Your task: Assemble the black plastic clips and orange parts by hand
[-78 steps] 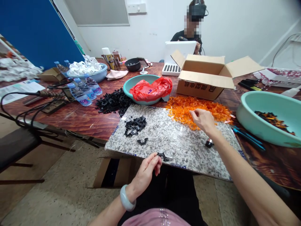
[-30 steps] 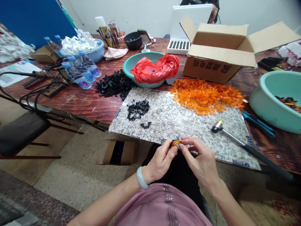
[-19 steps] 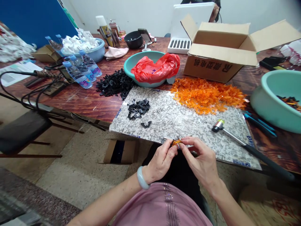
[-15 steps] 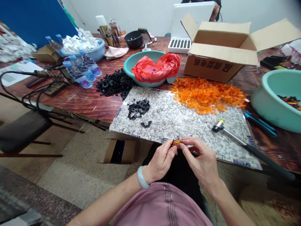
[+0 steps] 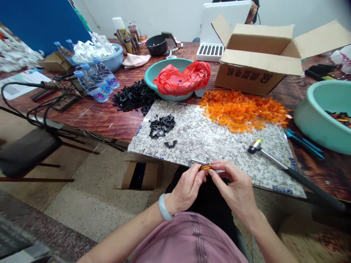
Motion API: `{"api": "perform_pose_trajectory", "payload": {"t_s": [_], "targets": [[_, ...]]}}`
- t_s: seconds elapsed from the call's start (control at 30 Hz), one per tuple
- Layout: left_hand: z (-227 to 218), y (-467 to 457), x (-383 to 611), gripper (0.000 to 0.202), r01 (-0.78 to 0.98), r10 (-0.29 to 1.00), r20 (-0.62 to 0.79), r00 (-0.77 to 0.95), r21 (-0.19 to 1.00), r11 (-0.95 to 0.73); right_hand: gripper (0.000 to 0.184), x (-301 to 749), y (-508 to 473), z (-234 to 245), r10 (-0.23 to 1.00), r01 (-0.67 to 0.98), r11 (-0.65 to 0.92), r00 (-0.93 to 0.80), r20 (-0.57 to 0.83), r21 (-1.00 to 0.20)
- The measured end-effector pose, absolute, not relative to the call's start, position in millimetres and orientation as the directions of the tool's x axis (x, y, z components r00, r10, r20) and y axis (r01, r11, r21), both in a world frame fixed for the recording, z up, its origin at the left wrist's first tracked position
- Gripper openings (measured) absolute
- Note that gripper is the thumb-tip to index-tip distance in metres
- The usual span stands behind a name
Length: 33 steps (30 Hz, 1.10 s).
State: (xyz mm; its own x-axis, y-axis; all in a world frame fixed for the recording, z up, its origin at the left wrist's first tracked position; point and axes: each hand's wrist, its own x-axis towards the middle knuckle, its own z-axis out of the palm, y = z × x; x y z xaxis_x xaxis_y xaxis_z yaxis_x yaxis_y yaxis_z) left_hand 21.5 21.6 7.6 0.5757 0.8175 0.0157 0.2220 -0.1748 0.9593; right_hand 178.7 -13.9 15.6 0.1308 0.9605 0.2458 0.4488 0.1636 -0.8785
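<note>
Between my two hands, just off the front edge of the speckled stone slab (image 5: 189, 146), is a small orange and black plastic part (image 5: 205, 167). My left hand (image 5: 189, 184) pinches its left end with thumb and finger. At its right end, the fingertips of my right hand (image 5: 233, 184) are closed on it. A metal rod (image 5: 197, 161) lies at the slab edge just behind my fingers. Thin metal pins (image 5: 212, 142) are scattered beyond. A single black plastic piece (image 5: 170, 144) lies near a small pile of black pieces (image 5: 161, 126).
A heap of orange plastic pieces (image 5: 244, 109) covers the slab's back right. A small hammer (image 5: 256, 146) and blue-handled pliers (image 5: 305, 144) lie right. Around them stand a green basin (image 5: 318, 109), an open cardboard box (image 5: 246, 76) and a teal basin (image 5: 153, 80) with a red bag.
The orange and black part has turned slightly between my fingertips. Both hands stay in nearly the same place, and the rest of the table is unchanged.
</note>
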Motion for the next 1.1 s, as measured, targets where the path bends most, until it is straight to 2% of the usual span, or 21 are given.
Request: {"api": "perform_pose_trajectory", "payload": {"t_s": [0.43,0.67,0.87,1.1], "targets": [[7.5,22.3,14.7,0.024,0.227,0.805,0.016,0.593,0.956,-0.186,0.007,180.2,-13.1,22.5,0.988,0.377,0.080,0.089,0.123,-0.923],[9.9,25.3,10.1,0.023,0.208,0.762,0.079,0.643,0.939,-0.273,0.023,187.3,-11.7,27.0,1.000,0.273,-0.018,-0.002,-0.019,-0.962],[10.2,27.1,5.5,0.021,0.189,0.695,0.141,0.705,0.907,-0.376,0.013,186.5,-10.8,29.3,0.992,0.245,0.012,-0.124,-0.019,-0.969],[7.2,27.3,1.0,0.021,0.149,0.637,0.191,0.747,0.886,-0.440,0.010,185.5,-14.5,39.3,0.988,0.312,0.046,-0.156,-0.003,-0.949]]}}
